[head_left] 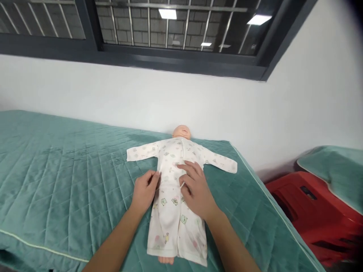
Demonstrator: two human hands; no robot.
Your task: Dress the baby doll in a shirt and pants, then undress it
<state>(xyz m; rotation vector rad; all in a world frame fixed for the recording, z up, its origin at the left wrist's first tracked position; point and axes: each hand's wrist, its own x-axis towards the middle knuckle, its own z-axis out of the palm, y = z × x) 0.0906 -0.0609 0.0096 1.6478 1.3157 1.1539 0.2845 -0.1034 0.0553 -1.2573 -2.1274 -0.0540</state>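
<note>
A baby doll [182, 132] lies on its back, its head by the wall and its sleeved arms spread wide. It wears white baby clothes [170, 223] with small printed animals; toes [166, 260] stick out below the hem. My left hand [145, 190] is at the left side of the waist, thumb and forefinger closed on the cloth's edge. Across the front, my right hand [195, 189] rests right of the middle. Its thumb and forefinger pinch together at the fabric, a thin white bit showing between them, while the other fingers reach out over the chest.
A green quilted cover [82, 170] lies under the doll, its piped edge running down on the right. Beyond that edge stands a red plastic stool or chair [312, 211] with green cloth [337, 173] over it. A white wall [141, 98] and a barred window [176, 30] are behind.
</note>
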